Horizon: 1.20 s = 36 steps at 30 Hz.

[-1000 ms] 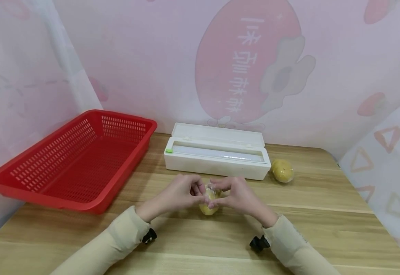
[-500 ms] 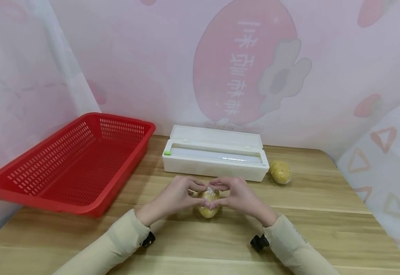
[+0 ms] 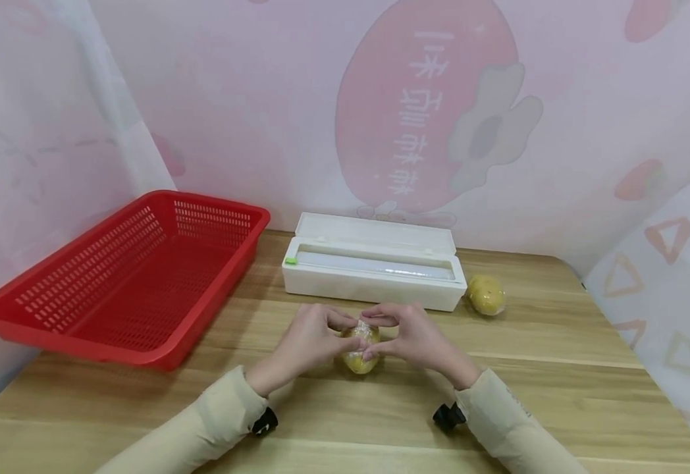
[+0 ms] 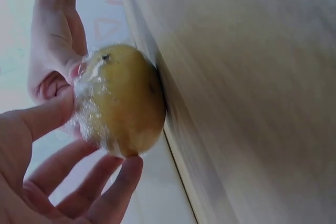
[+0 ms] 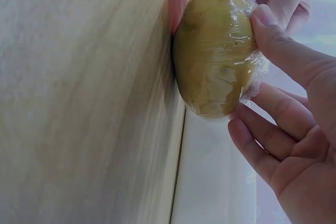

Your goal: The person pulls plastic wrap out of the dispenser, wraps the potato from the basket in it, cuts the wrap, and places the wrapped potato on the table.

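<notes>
A yellow potato [image 3: 359,363] wrapped in clear cling film rests on the wooden table, between both hands. My left hand [image 3: 315,339] holds it from the left, thumb [image 4: 50,111] on the bunched film [image 4: 92,108] at the top and fingertips at the potato's far side. From the right, my right hand [image 3: 413,339] mirrors this grip, its thumb [image 5: 278,40] pressing the crinkled film and its fingers curving by the far end. The two hands meet over the potato in the head view and partly cover it. Smooth film shows on the potato's side in the right wrist view.
Behind the hands stands a white cling film box [image 3: 374,293], lid raised, with a film roll [image 3: 374,264] inside. Right of it lie wrapped potatoes [image 3: 487,296], one partly behind another. A red plastic basket [image 3: 182,342] occupies the left side. A printed curtain [image 3: 250,99] hangs behind the table.
The fingertips and thumbs have shifted slightly over the film on top of the potato, and the left wrist has moved a little to the right. The box, basket and other potatoes stay put.
</notes>
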Tool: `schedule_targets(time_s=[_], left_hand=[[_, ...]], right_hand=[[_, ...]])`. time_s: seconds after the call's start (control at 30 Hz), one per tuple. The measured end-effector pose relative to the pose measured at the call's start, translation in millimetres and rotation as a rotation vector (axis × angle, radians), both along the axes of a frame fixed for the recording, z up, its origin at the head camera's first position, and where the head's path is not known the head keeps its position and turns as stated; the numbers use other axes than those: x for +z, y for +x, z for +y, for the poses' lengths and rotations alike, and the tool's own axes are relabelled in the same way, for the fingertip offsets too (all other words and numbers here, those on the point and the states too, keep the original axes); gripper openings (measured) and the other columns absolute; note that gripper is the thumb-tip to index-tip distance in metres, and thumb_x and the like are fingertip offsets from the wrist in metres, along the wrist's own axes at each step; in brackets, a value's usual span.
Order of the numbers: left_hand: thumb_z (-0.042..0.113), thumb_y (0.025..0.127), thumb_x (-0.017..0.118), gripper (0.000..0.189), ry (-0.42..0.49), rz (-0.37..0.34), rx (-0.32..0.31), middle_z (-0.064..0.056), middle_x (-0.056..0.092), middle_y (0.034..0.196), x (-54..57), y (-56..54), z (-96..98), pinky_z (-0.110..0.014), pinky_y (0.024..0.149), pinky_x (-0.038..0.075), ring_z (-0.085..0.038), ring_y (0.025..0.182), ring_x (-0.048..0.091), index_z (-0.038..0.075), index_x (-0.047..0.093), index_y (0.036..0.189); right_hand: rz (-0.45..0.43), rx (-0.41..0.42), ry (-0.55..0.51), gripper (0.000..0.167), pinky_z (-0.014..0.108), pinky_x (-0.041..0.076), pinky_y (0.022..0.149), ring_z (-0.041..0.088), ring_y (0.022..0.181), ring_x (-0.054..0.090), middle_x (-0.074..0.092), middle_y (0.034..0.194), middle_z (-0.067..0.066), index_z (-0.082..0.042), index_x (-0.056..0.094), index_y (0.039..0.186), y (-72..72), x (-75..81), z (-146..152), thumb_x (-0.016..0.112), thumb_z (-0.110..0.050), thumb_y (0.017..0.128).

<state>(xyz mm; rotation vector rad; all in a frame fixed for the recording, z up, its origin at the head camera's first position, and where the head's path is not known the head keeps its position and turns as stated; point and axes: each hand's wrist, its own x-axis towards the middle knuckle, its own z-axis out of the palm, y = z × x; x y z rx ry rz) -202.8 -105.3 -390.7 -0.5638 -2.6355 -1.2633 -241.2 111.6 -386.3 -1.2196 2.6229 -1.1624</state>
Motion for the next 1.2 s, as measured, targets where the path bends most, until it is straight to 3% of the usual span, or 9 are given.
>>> schedule_targets(time_s=[0.27, 0.5, 0.7, 0.97, 1.1, 1.2], left_hand=[[0.023, 0.077, 0.086, 0.018, 0.043, 0.047, 0.053, 0.002, 0.074, 0.084, -2.8, 3.0, 4.6, -0.024, 0.057, 0.052, -0.004, 0.068, 0.063, 0.012, 0.080, 0.091], [0.029, 0.079, 0.085, 0.012, 0.034, -0.015, 0.093, 0.013, 0.071, 0.076, 1.8, 4.6, 1.7, -0.025, 0.057, 0.052, -0.002, 0.067, 0.062, 0.019, 0.080, 0.085], [0.025, 0.079, 0.085, 0.008, 0.038, 0.032, 0.090, 0.011, 0.072, 0.077, 0.3, 2.6, 0.2, -0.025, 0.059, 0.052, -0.003, 0.070, 0.063, 0.018, 0.080, 0.082], [0.017, 0.083, 0.081, 0.011, 0.011, 0.101, -0.025, 0.003, 0.074, 0.086, 4.7, 0.4, -3.0, -0.024, 0.064, 0.053, -0.009, 0.075, 0.067, 0.013, 0.080, 0.093], [0.008, 0.083, 0.080, 0.011, -0.052, 0.142, -0.123, -0.001, 0.074, 0.089, 9.4, -0.6, -6.3, -0.021, 0.062, 0.052, -0.005, 0.075, 0.065, 0.010, 0.080, 0.094], [0.011, 0.086, 0.078, 0.013, -0.134, 0.145, -0.213, -0.004, 0.073, 0.097, 13.0, -1.1, -7.4, -0.019, 0.054, 0.048, -0.003, 0.064, 0.059, 0.008, 0.079, 0.098]], right_hand=[[0.006, 0.018, 0.010, 0.067, 0.036, 0.046, 0.097, 0.011, 0.109, 0.063, 0.068, 0.118, 0.002, -0.004, 0.064, 0.126, 4.2, 0.8, -2, 0.086, -0.033, 0.070], [0.067, 0.071, 0.014, 0.053, 0.031, 0.047, 0.094, 0.011, 0.113, 0.059, 0.065, 0.122, -0.001, -0.011, 0.071, 0.121, 5.0, 1.6, -5, 0.086, -0.028, 0.073], [0.105, 0.125, -0.011, 0.047, 0.031, 0.045, 0.096, 0.016, 0.117, 0.058, 0.063, 0.124, 0.004, -0.008, 0.072, 0.115, 1.9, -0.8, -5, 0.085, -0.026, 0.074], [0.197, 0.225, -0.020, 0.036, 0.029, 0.047, 0.093, 0.020, 0.116, 0.059, 0.062, 0.122, 0.011, -0.004, 0.072, 0.112, -4.3, -2.7, -2, 0.080, -0.022, 0.081], [0.136, 0.220, -0.029, 0.033, 0.029, 0.047, 0.093, 0.018, 0.115, 0.059, 0.063, 0.121, 0.009, -0.004, 0.071, 0.113, -7.7, -3.2, 2, 0.077, -0.019, 0.084], [0.066, 0.185, -0.027, 0.028, 0.029, 0.046, 0.094, 0.017, 0.115, 0.060, 0.064, 0.120, 0.005, -0.007, 0.073, 0.111, -9.2, -2.9, 5, 0.076, -0.019, 0.086]])
